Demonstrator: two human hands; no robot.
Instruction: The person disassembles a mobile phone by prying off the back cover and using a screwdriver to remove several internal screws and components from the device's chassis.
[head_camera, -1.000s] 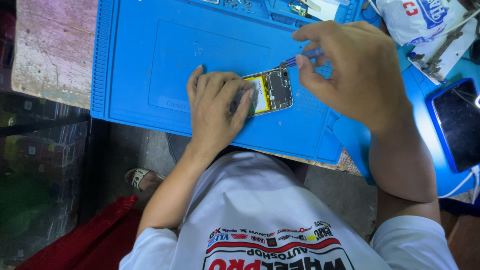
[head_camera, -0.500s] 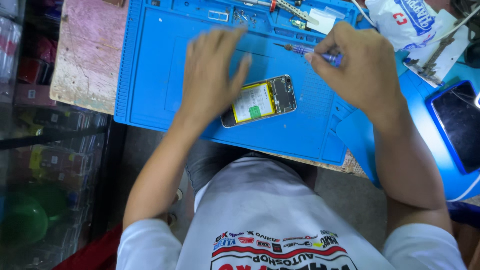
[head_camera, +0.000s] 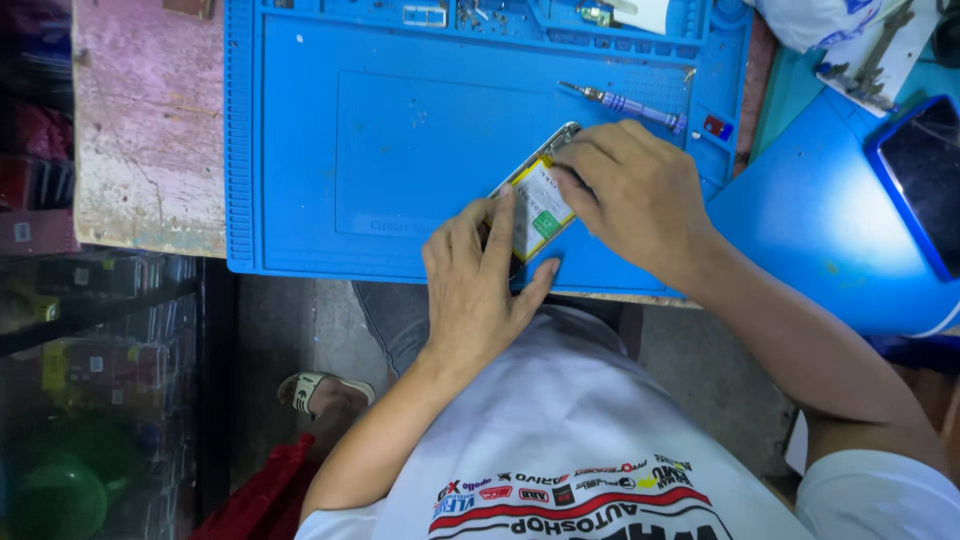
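An opened phone (head_camera: 540, 205) with a yellow and white battery showing lies on the blue work mat (head_camera: 400, 130), near its front edge. My left hand (head_camera: 480, 290) grips the phone's near end, thumb on one side and fingers on the other. My right hand (head_camera: 630, 195) covers the far end, fingertips pressing on the battery area. A thin screwdriver (head_camera: 625, 102) with a purple handle lies loose on the mat just beyond my right hand.
Small metal parts and tools sit in the mat's top trays (head_camera: 480, 15). A second blue pad (head_camera: 820, 220) lies to the right, with a dark-screened phone in a blue case (head_camera: 925, 175). The worn pink tabletop (head_camera: 150, 130) ends at left; shelves stand below.
The screwdriver has left my right hand and now lies on the mat. Both hands have moved onto the phone, which is turned more upright and closer to the mat's front edge.
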